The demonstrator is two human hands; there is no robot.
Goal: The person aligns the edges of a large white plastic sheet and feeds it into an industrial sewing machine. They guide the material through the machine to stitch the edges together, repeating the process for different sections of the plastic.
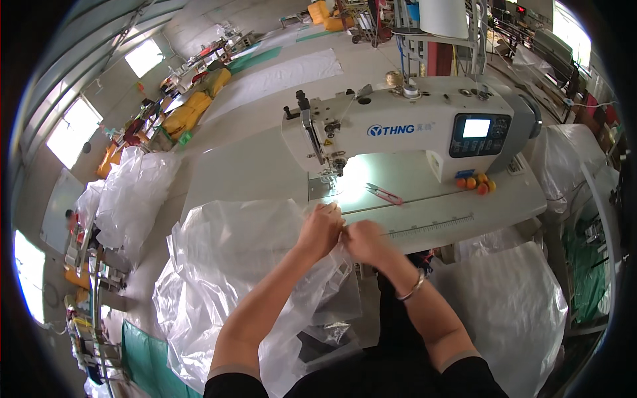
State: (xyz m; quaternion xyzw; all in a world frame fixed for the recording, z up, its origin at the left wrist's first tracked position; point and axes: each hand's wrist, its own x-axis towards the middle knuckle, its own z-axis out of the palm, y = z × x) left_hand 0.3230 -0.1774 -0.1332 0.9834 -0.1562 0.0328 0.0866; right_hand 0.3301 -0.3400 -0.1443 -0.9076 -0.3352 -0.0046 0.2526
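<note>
L hand [321,229] and R hand [364,240] meet at the near edge of the white surface [252,169], knuckles touching; both pinch the top edge of a clear plastic sheet [232,265], fingers clenched on it; the sheet hangs off the surface edge twd the person's lap and bunches at lower left. R wrist wears a thin metal bangle [415,286]. Just beyond the hands, a white sewing machine [398,123] w/ a lit screen on its R side; its needle [330,169] stands over a brightly lit patch, apart from the hands. Red-handled thread snips [383,193] lie on the surface right of the needle; small orange balls [476,184] sit near the machine base. More clear plastic sheeting [511,312] piled at right; another heap [133,192] at left on the floor.
</note>
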